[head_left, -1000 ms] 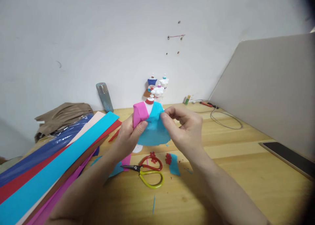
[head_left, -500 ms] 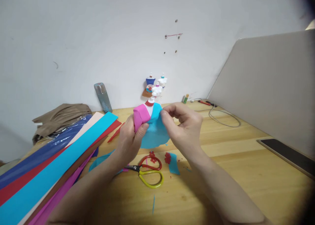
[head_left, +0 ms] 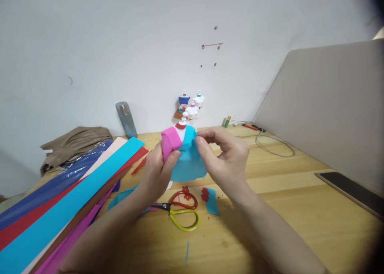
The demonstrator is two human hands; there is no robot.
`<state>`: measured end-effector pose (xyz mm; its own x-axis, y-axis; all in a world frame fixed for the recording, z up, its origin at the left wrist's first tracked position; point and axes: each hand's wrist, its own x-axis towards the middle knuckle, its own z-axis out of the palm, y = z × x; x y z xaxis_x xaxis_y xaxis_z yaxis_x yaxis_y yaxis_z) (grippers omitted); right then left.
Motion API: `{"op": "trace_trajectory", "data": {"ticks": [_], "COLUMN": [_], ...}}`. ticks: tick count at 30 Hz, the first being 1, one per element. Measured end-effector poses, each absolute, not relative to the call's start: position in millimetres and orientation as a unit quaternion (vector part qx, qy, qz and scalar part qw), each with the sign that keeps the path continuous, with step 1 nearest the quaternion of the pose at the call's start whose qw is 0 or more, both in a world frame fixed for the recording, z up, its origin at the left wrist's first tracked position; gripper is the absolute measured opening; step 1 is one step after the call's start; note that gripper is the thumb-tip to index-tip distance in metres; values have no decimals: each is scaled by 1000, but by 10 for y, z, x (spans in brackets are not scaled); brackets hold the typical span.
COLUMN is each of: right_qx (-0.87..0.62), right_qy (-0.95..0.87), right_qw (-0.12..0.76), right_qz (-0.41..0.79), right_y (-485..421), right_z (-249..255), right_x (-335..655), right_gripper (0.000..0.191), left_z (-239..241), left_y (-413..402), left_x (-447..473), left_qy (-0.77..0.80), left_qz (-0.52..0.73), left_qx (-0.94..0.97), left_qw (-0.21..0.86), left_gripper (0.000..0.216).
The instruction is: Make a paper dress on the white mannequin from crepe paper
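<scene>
Held up just beyond the scissors [head_left: 167,206]: a small white mannequin [head_left: 180,134], with pink cloth [head_left: 170,140] over one shoulder and blue cloth [head_left: 188,168] over the other, flaring below like a skirt. Clasping it firmly with the left hand [head_left: 158,164], thumb across the front. Pinching the blue edge near the shoulder between thumb and forefinger of the right hand [head_left: 226,152], beyond the scissors and to their right. Little changed since a second ago: left hand slightly farther in, now hiding most of the pink scrap [head_left: 154,208] by the scissors' blades; same pinch on the blue edge. Probably just a resettling of the hold, still handling that edge rather than leaving it. Right of the scissors, a red flower [head_left: 205,194] against a blue scrap [head_left: 213,203]; well to their left, long coloured strips [head_left: 69,204].
</scene>
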<state>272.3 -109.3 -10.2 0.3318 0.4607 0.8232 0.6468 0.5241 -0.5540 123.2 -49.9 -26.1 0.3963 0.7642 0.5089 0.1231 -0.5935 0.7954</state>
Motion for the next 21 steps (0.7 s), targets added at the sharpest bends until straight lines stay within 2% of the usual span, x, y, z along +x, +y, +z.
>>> {"op": "trace_trajectory", "data": {"ticks": [4,10,14,21], "right_qx": [-485,-486,-482,-499], "right_qy": [-579,-580,-583,-609], "right_qw": [650,647,647,611], "right_qz": [-87,-97,-90,-81], "right_y": [-1089,-1021,-987,-983], "right_z": [-121,-184,-212,-229], "right_x": [2724,2720,2738,2688], "right_gripper": [6,15,6,18], "left_z": [-242,-257,-258,-290], "left_y": [-485,-474,-471,-458], "left_x": [1222,1236,1240,1243], "left_qy": [299,300,301,301], "left_qz": [472,475,483,504], "left_qx": [733,722,722,714], "left_qw": [388,402,393,381], "left_gripper": [19,22,22,22]}}
